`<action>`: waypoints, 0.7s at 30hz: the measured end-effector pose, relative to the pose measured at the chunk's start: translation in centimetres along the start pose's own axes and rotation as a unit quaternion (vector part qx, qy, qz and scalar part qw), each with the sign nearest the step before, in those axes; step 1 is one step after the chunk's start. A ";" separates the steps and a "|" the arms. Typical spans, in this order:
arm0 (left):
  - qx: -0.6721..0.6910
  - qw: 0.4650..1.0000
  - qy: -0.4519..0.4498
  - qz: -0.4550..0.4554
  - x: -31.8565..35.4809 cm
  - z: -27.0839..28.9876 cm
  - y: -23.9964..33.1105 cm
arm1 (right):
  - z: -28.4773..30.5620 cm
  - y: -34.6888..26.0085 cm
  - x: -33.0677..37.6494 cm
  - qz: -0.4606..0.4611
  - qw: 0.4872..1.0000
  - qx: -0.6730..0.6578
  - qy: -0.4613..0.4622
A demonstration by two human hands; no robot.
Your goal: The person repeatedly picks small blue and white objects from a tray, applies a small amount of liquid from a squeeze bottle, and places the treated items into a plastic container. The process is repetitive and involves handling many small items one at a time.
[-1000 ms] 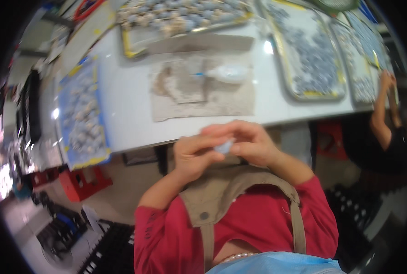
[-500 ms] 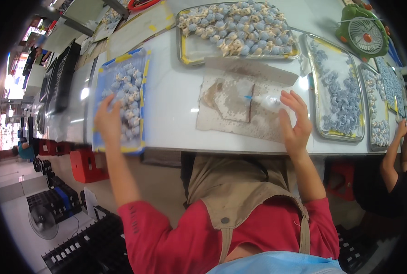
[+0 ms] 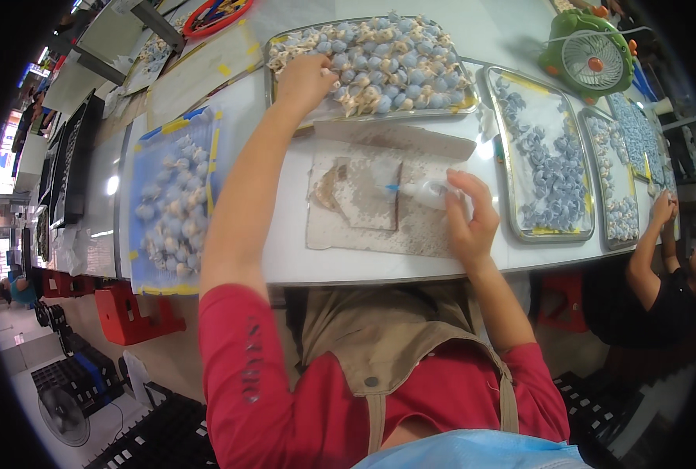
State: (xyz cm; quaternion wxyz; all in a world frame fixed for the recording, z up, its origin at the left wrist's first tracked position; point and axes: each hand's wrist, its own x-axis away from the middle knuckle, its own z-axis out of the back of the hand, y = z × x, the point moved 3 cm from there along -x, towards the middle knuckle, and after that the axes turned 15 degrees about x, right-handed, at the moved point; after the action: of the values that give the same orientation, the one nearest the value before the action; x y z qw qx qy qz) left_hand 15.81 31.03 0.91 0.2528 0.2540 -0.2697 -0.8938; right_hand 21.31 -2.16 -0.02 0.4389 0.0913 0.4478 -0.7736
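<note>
My left hand (image 3: 305,83) reaches over the near left part of a far metal tray (image 3: 473,100) heaped with small blue-and-cream pieces (image 3: 391,59). Its fingers are pinched together at the pile; what they hold is too small to make out. My right hand (image 3: 474,219) has its fingers and thumb closed around a small white squeeze bottle (image 3: 424,193) with a blue tip. The bottle lies sideways, tip to the left, over a stained cardboard sheet (image 3: 324,230). Left of my forearm, a blue-lined tray (image 3: 148,275) holds more of these blue-and-cream pieces.
At the right stand a metal tray (image 3: 510,199) of blue-grey pieces, another narrow tray (image 3: 625,241) and a green fan (image 3: 590,59). A co-worker's hand (image 3: 663,207) is at the far right. A red basket (image 3: 207,30) sits far left; red stools (image 3: 125,319) stand below the table.
My left hand has gone from the blue-lined tray up and right to the far tray's pile. My right hand, open beside the bottle before, has closed on it.
</note>
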 end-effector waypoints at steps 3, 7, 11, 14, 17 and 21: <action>0.014 1.000 0.023 0.008 -0.2 -0.1 -0.8 | -0.1 0.2 0.0 -0.010 1.000 -0.009 -0.014; 0.045 0.995 0.088 -0.010 1.8 2.5 -0.9 | -0.4 0.4 -0.1 -0.008 0.999 0.021 -0.039; 0.335 0.936 0.052 0.099 8.2 5.2 3.7 | -0.3 0.3 0.3 0.050 0.991 0.088 -0.086; 0.523 0.837 0.038 0.156 16.3 4.6 9.6 | 0.3 -0.1 0.5 0.052 0.987 0.109 -0.103; 0.642 0.724 -0.060 0.243 23.3 2.1 12.7 | 0.6 0.2 1.0 0.023 0.983 0.122 -0.135; 0.737 0.583 -0.078 0.334 29.3 -3.2 14.2 | 0.6 0.1 1.6 -0.016 0.982 0.111 -0.150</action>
State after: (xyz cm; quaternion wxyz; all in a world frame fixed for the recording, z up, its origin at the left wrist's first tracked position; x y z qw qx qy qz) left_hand 0.42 2.34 -2.02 0.2379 0.1744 -0.9201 -0.2577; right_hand 20.63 -3.60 -0.58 0.4762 0.0153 0.2894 -0.8302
